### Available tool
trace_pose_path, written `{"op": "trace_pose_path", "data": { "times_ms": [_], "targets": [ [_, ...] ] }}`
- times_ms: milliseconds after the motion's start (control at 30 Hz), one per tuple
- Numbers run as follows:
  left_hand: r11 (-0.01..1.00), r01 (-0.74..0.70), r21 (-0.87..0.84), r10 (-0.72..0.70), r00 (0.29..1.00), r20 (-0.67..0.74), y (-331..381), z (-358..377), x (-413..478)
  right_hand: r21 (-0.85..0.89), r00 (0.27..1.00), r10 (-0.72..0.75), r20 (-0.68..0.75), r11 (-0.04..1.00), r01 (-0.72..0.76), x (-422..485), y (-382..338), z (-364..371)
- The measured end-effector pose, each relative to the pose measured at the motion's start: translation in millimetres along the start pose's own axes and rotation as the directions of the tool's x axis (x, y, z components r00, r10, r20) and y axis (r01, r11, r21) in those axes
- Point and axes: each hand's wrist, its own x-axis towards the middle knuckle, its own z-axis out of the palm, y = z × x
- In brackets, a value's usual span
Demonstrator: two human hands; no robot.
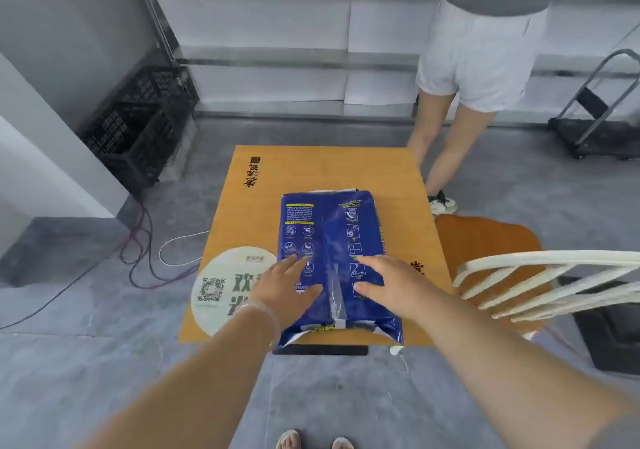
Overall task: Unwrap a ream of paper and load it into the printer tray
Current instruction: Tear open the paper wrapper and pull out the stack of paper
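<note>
Both forearms reach forward and down over the counter (346, 171), wrists level. The left hand (289, 287) lies flat, fingers spread, palm on the blue ream of paper (332, 240). The right hand (384, 284) is open too, fingertips pressing the wrapper beside its taped seam (336, 296). The ream lies lengthwise on the counter, near end overhanging the edge, wrapper loose there.

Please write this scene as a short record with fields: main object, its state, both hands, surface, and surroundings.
main object: blue ream of paper, lying flat
state: wrapper on, near end torn open
left hand: flat on the ream, open
right hand: flat on the ream, open
surface: small wooden table
surroundings: chair at right, black crates at left, another person standing behind
printer: not in view
</note>
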Motion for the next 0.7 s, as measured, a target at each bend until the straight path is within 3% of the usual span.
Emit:
{"op": "trace_pose_path", "data": {
  "times_ms": [100, 267, 400, 700],
  "targets": [
    [0.986, -0.054, 0.158, 0.051, 0.998, 0.021, -14, 20, 17, -0.048, 1.0, 0.015, 0.009, 0.999, -0.015, 20, 10, 16],
    [0.958, -0.112, 0.266, 0.098, 0.993, 0.064, -34, 44, 31, -0.132, 1.0, -0.03, 0.004, 0.991, 0.03, 46, 19, 40],
    [0.948, -0.142, 0.283, 0.132, 0.99, 0.054, -44, 54, 38, -0.29, 0.997, -0.083, 0.007, 0.954, 0.082, 65, 22, 54],
    [0.968, -0.146, 0.203, 0.156, 0.987, -0.033, -52, 64, 41, -0.34, 0.989, -0.113, -0.091, 0.937, 0.075, 81, 33, 66]
  ]
}}
